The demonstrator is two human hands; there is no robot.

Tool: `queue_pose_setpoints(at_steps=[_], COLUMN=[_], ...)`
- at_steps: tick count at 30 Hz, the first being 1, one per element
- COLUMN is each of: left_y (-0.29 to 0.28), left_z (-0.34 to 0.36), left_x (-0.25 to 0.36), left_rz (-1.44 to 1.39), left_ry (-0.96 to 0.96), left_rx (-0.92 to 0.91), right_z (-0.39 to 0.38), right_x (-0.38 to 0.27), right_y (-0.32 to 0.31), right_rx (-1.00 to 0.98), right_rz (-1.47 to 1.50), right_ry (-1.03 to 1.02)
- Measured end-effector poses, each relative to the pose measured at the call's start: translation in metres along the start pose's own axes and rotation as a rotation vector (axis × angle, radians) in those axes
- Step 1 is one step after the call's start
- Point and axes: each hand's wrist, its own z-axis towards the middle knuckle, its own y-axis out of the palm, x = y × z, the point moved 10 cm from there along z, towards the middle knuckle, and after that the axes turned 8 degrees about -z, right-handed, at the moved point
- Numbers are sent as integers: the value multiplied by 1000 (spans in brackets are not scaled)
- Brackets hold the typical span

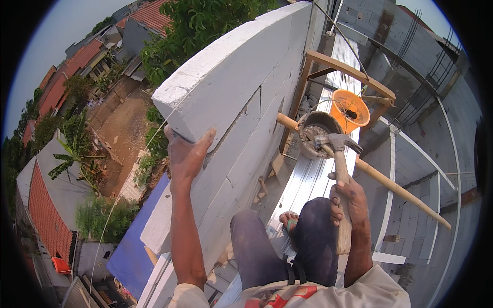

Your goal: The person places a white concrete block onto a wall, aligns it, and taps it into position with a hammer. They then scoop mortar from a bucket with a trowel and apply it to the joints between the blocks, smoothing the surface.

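The lower near corner of a thick white masonry block [221, 87], set at the near end of the top course of a pale block wall [251, 136], is grasped by the left hand [187, 154], thumb on the inner face, apparently so that the end is kept steady. A steel-headed claw hammer with a worn wooden handle [342, 192] is clasped mid-shaft by the right hand [353, 197], perhaps for close control, its head raised. Behind it, a dark round bucket of grey mortar [309, 150] and an orange plastic bucket [337, 111], the latter near the right edge, are carried by silvery ribbed metal planks [306, 179], presumably placed within reach. The planks are crossed from left edge to right by a pale bamboo pole [405, 192] and straddled farther along by a brown wooden frame [339, 66]. Grey block walls [462, 133] are seen at right; beyond the wall's outer edge, red tiled roofs [49, 215], green trees [200, 41] and bare earth [120, 123] are overlooked.
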Motion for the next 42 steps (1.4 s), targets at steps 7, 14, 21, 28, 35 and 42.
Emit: queue_pose_setpoints(at_steps=[7,14,21,28,35,42], left_y=[-8,26,140,178,185,149], left_z=[-46,-133,-230,-282,-260,-276], left_x=[27,46,-124,-207,-199,-219], left_rz=[69,184,236,399,355,383], left_ry=[264,815,354,167,130,-1], left_rx=[355,259,-369,-535,-538,-410], right_z=[33,21,-5,178,396,287], right_x=[146,345,390,107,128,172], right_y=[-167,-247,-238,-206,-259,-21], right_rx=[353,287,-103,527,251,-116], right_rz=[-1048,-1274,-1551,-1691,-2211,-1568], right_ry=[133,412,454,-484,-174,-950])
